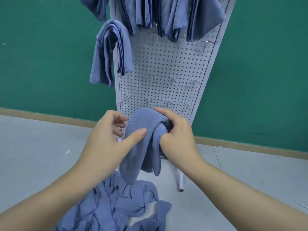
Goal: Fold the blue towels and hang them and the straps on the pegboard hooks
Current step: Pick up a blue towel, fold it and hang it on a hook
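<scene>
The right hand [176, 130] grips a folded blue towel [141, 147] bunched in its curled fingers, held near the low hooks [170, 102] of the pegboard [166, 64], while the left hand [110, 135], fingers spread, only touches it with the thumb, so the loose fold could slip open and drop onto the pile [113, 205] on the floor.

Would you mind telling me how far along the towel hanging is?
Done: several folded towels hang along the top of the pegboard, one more at its left edge. In hand: the right hand grips a folded towel, the left hand touching it. Left: a pile of towels on the floor; lower hooks bare.
</scene>
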{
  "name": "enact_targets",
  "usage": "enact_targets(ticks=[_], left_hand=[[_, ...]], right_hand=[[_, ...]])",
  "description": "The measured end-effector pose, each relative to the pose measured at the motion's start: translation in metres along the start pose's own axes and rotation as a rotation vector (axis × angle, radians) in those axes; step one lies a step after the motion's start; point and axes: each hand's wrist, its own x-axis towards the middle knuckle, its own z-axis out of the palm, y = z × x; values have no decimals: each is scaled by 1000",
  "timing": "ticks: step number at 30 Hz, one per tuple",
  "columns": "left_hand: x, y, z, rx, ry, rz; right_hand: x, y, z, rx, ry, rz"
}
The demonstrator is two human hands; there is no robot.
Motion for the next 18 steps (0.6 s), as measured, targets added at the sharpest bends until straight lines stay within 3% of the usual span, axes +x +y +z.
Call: enact_targets(ticks=[3, 7, 14, 18], left_hand=[[-4, 2, 10, 80, -38, 189], [-8, 15, 30, 92, -167, 185], [21, 20, 47, -139, 104, 169], [31, 25, 49, -133, 147, 242]], right_hand=[[10, -9, -10, -45, 88, 77], [26, -21, -21, -40, 168, 157], [28, -36, -14, -101, 110, 143], [29, -43, -14, -88, 154, 94]])
